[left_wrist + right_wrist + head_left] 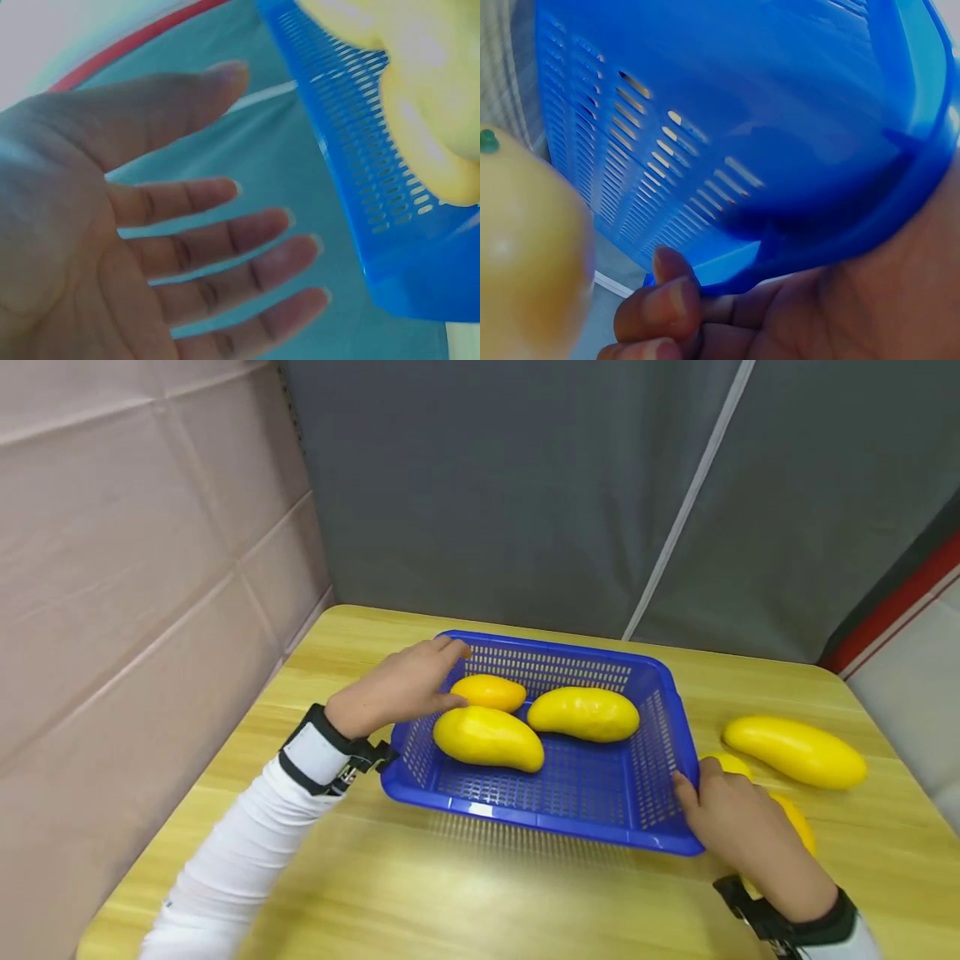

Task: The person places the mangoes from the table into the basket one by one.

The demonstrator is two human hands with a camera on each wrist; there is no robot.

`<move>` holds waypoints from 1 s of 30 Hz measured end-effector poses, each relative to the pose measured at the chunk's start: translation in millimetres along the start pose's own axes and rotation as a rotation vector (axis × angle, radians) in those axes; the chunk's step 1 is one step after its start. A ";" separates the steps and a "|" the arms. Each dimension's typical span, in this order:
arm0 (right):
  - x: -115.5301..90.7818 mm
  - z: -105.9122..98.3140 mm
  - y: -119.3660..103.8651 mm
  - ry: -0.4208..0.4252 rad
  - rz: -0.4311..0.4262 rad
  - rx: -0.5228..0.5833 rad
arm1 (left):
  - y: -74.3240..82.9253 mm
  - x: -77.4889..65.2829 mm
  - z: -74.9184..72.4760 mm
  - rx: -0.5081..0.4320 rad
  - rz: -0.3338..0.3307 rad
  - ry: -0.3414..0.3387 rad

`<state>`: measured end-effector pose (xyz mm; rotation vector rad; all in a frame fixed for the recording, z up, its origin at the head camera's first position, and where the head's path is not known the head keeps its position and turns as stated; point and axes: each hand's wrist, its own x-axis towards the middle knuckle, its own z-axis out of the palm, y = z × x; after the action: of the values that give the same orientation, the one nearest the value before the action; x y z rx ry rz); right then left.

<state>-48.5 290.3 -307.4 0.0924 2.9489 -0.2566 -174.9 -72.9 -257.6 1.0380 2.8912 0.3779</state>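
A blue plastic basket [592,785] with slotted walls carries three yellow mangoes: a small one [491,692] at the back left, one [487,741] in front of it, and one [585,713] to the right. My right hand [742,818] grips the basket's right rim, thumb over the edge, fingers curled beneath it in the right wrist view. Over the basket's left side in the head view is my left hand [408,685]. Its fingers are extended and spread, with a gap between them and the basket wall [337,150] in the left wrist view.
On the wooden table [360,877], a long yellow mango [795,752] lies right of the basket. More yellow fruit [795,822] is partly hidden behind my right hand. A grey curtain [480,502] stands behind the table, a pale padded wall [150,568] at the left.
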 end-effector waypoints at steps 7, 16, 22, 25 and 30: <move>-1.7 2.3 -1.4 -0.008 0.017 -0.006 | -25.4 -17.7 7.3 -0.218 -0.114 0.130; 0.2 -0.7 0.4 0.000 0.009 -0.013 | -54.0 -36.2 29.5 -0.289 -0.170 0.189; 2.5 -1.8 2.8 0.001 -0.017 0.019 | -57.1 -29.1 49.3 -0.329 -0.196 0.183; 1.8 -4.9 7.1 -0.022 -0.032 0.030 | -56.0 -20.0 56.8 -0.349 -0.250 0.158; -3.5 -18.5 23.8 0.030 -0.081 0.057 | -51.4 -14.1 55.9 -0.303 -0.353 0.115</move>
<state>-46.4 316.8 -292.8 -0.0156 2.9799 -0.3535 -188.8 -108.2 -324.8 0.4654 2.9051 0.8375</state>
